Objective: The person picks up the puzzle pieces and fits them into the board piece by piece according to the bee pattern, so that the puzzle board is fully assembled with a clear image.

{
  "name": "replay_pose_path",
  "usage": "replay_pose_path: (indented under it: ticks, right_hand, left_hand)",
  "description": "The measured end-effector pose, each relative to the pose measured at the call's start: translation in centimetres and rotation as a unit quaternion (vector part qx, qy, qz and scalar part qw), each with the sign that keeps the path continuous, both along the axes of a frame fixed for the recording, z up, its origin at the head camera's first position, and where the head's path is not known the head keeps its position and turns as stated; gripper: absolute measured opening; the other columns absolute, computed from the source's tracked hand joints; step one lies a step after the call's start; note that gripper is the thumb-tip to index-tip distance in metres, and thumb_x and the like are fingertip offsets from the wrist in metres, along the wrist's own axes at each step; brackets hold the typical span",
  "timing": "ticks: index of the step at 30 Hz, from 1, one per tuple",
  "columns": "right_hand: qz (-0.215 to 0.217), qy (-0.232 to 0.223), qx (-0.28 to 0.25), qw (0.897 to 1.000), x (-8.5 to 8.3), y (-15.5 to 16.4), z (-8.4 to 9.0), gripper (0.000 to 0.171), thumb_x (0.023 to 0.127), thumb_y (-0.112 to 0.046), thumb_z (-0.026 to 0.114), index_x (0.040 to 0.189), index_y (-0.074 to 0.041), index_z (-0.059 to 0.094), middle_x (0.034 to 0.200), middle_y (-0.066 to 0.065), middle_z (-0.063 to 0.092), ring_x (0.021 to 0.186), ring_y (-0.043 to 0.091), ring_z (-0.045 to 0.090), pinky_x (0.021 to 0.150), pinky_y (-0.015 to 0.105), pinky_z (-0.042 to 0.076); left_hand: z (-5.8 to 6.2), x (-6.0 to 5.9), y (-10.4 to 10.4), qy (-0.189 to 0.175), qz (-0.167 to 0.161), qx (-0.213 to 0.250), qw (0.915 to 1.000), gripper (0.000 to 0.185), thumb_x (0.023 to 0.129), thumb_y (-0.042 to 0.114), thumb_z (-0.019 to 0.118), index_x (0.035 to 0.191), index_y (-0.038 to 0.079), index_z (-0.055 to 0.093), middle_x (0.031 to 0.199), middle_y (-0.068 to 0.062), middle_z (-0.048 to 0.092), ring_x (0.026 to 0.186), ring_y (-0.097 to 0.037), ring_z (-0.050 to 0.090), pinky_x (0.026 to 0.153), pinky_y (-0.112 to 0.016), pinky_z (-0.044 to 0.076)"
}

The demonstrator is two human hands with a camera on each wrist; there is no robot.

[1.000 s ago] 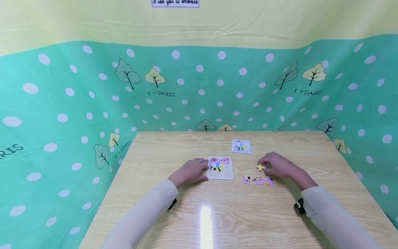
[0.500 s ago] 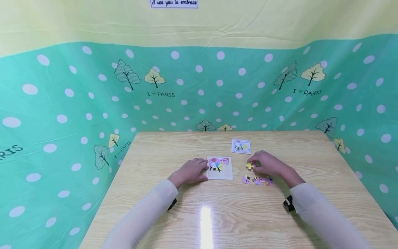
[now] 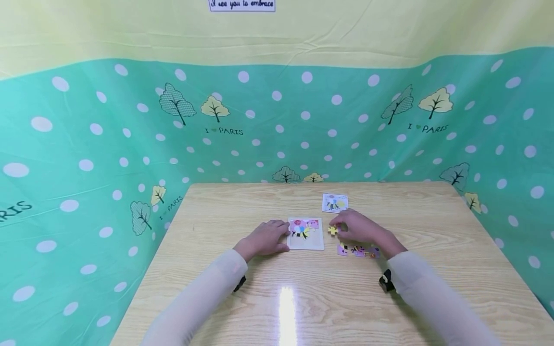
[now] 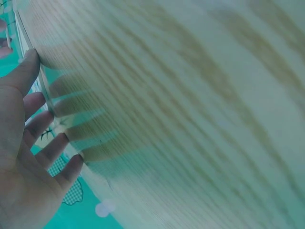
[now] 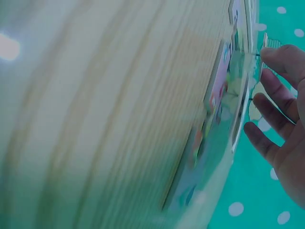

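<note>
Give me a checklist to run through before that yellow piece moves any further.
1. Right grip has the yellow piece: ok, pinched.
2. Left grip is at the board: ok, against its left edge; how firmly it presses, cannot tell.
3. Board has bare space: ok, on the right and toward the person.
4. Yellow piece is over the board: not ok, it is off to the right.
5. Card shows its picture: ok, face up beyond the board.
6. Loose pieces fully visible from the head view: not ok, Right grip partly covers them.
</note>
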State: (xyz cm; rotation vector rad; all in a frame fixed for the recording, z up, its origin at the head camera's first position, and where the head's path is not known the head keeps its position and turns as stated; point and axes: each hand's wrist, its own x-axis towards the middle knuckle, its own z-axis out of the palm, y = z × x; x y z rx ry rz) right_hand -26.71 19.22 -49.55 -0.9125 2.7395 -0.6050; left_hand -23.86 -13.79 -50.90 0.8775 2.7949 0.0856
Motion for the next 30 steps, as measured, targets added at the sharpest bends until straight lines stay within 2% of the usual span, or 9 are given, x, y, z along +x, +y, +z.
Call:
replay_pose_path:
  ticks: [11, 19, 30]
  right_hand:
    - [0.026, 0.001, -0.004, 1.000, -0.3, -2.9, -0.4, 0.034, 0.090, -0.013, 0.072, 0.124, -0.014, 0.073, 0.099, -0.008, 0.068, 0.096, 0.012, 0.059, 0.097, 0.040, 0.054]
    - [0.042, 0.021, 0.009, 0.999, -0.3, -4.7, -0.4, 0.032, 0.091, -0.013, 0.071, 0.124, -0.014, 0.074, 0.093, -0.007, 0.067, 0.083, 0.009, 0.053, 0.079, 0.029, 0.051]
    - [0.037, 0.029, 0.041, 0.998, -0.3, -6.0, -0.9, 0.032, 0.091, -0.015, 0.070, 0.123, -0.017, 0.075, 0.107, -0.002, 0.072, 0.097, 0.014, 0.060, 0.095, 0.038, 0.054]
  left_hand:
    - [-0.1, -0.1, 0.0, -0.004, 0.000, 0.005, 1.0000, 0.065, 0.096, 0.055, 0.063, 0.148, 0.018, 0.053, 0.160, -0.007, 0.044, 0.148, -0.029, 0.041, 0.121, -0.051, 0.038]
    - [-0.1, -0.2, -0.1, -0.002, -0.001, 0.003, 1.0000, 0.066, 0.096, 0.056, 0.062, 0.149, 0.018, 0.052, 0.160, -0.006, 0.044, 0.148, -0.028, 0.042, 0.120, -0.050, 0.039]
    - [-0.2, -0.2, -0.2, -0.002, -0.003, 0.000, 1.0000, 0.069, 0.096, 0.057, 0.061, 0.151, 0.017, 0.049, 0.160, -0.006, 0.045, 0.148, -0.028, 0.042, 0.120, -0.050, 0.040]
